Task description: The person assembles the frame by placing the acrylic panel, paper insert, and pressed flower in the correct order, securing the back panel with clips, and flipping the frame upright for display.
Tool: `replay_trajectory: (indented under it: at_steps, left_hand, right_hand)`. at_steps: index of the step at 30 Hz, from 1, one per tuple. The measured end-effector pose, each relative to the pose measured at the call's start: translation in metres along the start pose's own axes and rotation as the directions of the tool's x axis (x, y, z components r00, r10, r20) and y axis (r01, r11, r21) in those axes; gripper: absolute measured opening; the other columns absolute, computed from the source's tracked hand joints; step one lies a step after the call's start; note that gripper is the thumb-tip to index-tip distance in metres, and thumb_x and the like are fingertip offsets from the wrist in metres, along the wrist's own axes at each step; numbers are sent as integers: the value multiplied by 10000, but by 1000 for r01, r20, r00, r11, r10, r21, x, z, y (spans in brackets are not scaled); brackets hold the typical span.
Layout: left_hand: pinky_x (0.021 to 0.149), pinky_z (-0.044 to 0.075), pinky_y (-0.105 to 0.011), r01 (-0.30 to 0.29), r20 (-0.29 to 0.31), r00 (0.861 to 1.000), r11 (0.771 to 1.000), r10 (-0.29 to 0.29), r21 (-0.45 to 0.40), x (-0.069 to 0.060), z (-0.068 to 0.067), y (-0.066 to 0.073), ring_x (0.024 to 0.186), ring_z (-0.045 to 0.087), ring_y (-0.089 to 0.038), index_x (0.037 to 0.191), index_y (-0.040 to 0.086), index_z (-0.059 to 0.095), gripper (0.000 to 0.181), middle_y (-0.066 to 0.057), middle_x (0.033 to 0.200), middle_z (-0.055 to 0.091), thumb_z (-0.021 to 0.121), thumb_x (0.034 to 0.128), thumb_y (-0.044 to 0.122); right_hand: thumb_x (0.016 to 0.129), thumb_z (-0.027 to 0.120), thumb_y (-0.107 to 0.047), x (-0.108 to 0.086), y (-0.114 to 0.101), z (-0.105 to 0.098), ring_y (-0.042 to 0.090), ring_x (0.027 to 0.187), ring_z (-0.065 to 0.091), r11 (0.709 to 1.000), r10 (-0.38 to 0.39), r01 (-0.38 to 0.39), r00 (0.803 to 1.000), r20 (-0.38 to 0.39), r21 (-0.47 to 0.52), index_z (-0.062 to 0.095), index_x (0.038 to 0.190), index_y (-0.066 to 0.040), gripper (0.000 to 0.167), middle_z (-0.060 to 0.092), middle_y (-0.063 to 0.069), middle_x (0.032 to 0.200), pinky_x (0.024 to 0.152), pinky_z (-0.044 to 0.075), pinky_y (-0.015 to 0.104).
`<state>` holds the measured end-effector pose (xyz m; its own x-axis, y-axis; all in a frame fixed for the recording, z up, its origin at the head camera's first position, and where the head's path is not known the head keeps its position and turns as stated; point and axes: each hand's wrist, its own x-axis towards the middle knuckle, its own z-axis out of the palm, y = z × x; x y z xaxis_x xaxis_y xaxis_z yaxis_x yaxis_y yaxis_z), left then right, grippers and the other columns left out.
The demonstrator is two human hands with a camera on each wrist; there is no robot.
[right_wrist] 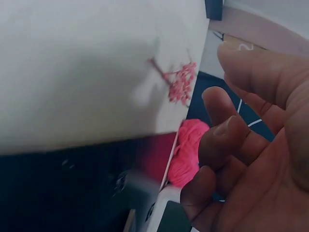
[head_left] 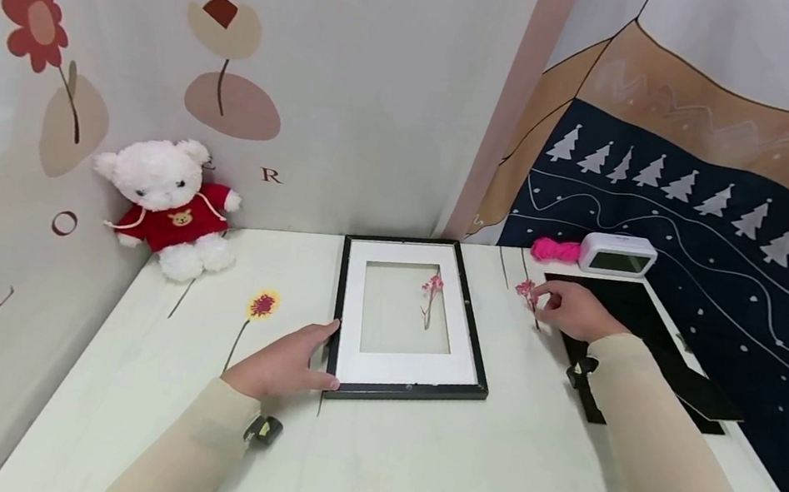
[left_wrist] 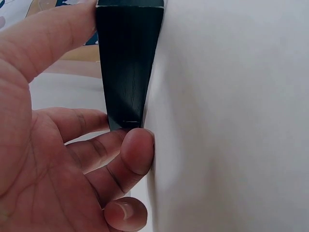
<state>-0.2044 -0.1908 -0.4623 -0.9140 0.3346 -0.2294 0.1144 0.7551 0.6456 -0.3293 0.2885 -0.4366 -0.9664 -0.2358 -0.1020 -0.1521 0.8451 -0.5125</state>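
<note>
My left hand [head_left: 283, 365] rests against the left side of a black picture frame [head_left: 406, 395] with a white mat. Its thumb touches near the lower left corner, and its fingers [left_wrist: 137, 150] lie along the frame's side in the left wrist view. Inside the mat's window lies a pink dried flower sprig [head_left: 433, 285]. To the right of the frame, my right hand [head_left: 575, 309] hovers beside a second pink flower sprig [head_left: 528, 291] on the table. In the right wrist view a gap shows between thumb and fingers, with that sprig [right_wrist: 181, 84] apart from them.
A black backing board [head_left: 627, 312] lies at the right under my forearm, a dark flap raised from it. Behind it are a white digital clock [head_left: 618, 255] and bright pink yarn [head_left: 555, 250]. A white teddy bear [head_left: 169, 202] in a red sweater sits at the back left.
</note>
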Motion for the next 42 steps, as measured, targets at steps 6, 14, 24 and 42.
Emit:
replay_trajectory:
  at_steps: [6, 14, 24, 42]
  left_hand:
    - [1253, 325, -559, 1, 1, 1000, 1000, -1, -1, 0, -1, 0, 1555, 350, -375, 1666, 62, 292, 999, -179, 1680, 370, 868, 881, 284]
    - [1251, 329, -560, 7, 2, 1000, 1000, -6, -5, 1, 0, 0, 1558, 347, -374, 1668, 74, 295, 998, -170, 1685, 364, 869, 880, 285]
    - [1253, 322, -565, 5, 7, 1000, 1000, -5, -6, 0, -1, 0, 1559, 346, -371, 1669, 74, 292, 1004, -172, 1686, 362, 871, 879, 291]
    - [1256, 315, -565, -5, 7, 1000, 999, 4, 36, 3, -1, -2, 1556, 348, -381, 1665, 62, 296, 1006, -188, 1680, 370, 872, 877, 303]
  right_hand:
    - [972, 717, -80, -6, 3, 3, 263, 849, 543, 998, 60, -60, 998, 25, -11, 692, 1332, -71, 361, 585, 103, 931, 678, 480, 330]
    - [935, 769, -73, -7, 8, 8, 264, 858, 576, 993, 111, -107, 991, 71, -49, 659, 1364, -41, 445, 623, 126, 981, 701, 518, 323]
    - [937, 785, -116, -5, 8, 11, 292, 883, 597, 985, 154, -149, 987, 54, -81, 687, 1236, -37, 324, 650, 148, 1029, 775, 547, 380]
    - [953, 744, -206, 15, 6, 17, 253, 793, 580, 973, 202, -202, 979, -11, -110, 711, 915, -25, 188, 664, 83, 834, 653, 473, 323]
